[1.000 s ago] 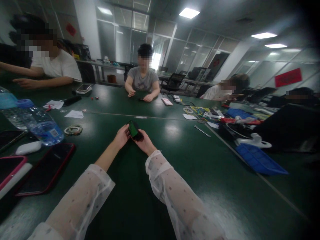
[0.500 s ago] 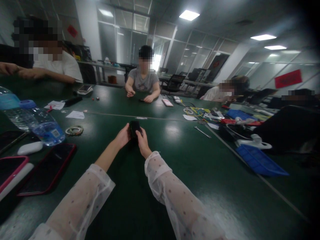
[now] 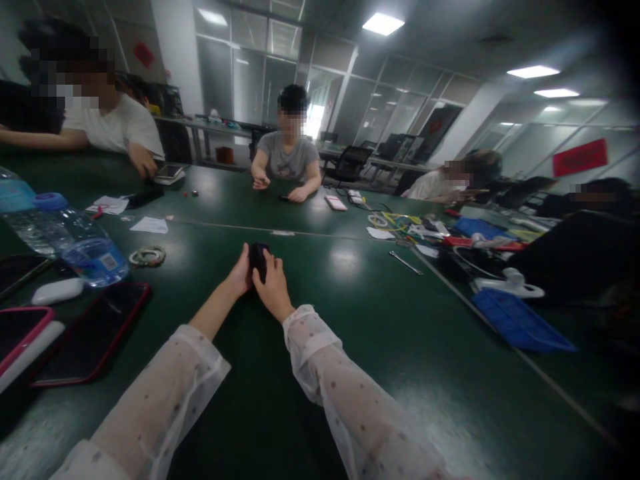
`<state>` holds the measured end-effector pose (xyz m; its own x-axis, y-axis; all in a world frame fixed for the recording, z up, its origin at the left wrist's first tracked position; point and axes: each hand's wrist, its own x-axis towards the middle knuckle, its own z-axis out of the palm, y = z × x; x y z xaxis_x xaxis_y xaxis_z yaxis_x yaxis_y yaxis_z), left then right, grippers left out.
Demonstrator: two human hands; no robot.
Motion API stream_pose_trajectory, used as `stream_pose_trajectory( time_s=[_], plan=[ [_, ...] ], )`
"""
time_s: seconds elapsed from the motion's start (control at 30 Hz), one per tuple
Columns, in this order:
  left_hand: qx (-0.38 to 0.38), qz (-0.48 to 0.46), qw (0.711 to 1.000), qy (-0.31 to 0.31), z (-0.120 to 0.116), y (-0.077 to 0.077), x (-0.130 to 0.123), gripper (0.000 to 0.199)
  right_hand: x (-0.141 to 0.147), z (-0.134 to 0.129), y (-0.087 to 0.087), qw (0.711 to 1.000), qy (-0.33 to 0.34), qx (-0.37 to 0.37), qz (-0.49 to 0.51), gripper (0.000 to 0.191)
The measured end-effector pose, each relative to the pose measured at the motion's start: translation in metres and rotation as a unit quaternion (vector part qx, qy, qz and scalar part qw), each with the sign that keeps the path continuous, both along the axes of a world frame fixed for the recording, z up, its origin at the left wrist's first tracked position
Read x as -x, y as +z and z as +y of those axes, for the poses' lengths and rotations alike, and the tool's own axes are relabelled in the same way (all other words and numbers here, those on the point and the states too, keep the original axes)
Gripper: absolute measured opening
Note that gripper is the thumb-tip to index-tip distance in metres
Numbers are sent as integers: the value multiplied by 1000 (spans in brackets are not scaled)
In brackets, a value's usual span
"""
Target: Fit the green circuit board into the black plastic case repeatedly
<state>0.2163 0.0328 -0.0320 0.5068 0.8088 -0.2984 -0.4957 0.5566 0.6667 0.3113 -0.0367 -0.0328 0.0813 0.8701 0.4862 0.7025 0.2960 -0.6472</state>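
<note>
Black device [image 3: 259,257] gripped between left hand [image 3: 241,275] and right hand [image 3: 273,288]; water bottle [image 3: 83,241] lies partly filled.

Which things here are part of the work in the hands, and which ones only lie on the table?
In hand:
left hand
right hand
small black device, held by both

Lying about:
water bottle
red-edged phone
blue tray
wrench
coiled cable

- We hold a small black device [image 3: 259,257] upright between our left hand [image 3: 241,275] and right hand [image 3: 273,288].
- Beneath lies the green surface [image 3: 350,320]; a water bottle [image 3: 83,241] lies left.
</note>
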Motion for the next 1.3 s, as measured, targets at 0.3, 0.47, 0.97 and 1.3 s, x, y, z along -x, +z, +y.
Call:
stream_pose_trajectory(
  time_s=[0.3, 0.47, 0.97, 1.3],
  plan=[
    [-4, -23, 1000, -6, 3, -5, 4, 70, 1, -2, 0, 1000, 1, -23, -13, 56],
    [13, -8, 1000, 18, 8, -11, 4, 65, 0, -4, 5, 997, -17, -54, 49, 59],
    [33, -74, 996, 40, 15, -15, 4, 53, -32, 28, -5, 712, 15, 95, 696, 13],
    [0, -118, 993, 10, 16, -18, 6, 55, -42, 27, 2, 611, 51, 157, 774, 21]
  ],
)
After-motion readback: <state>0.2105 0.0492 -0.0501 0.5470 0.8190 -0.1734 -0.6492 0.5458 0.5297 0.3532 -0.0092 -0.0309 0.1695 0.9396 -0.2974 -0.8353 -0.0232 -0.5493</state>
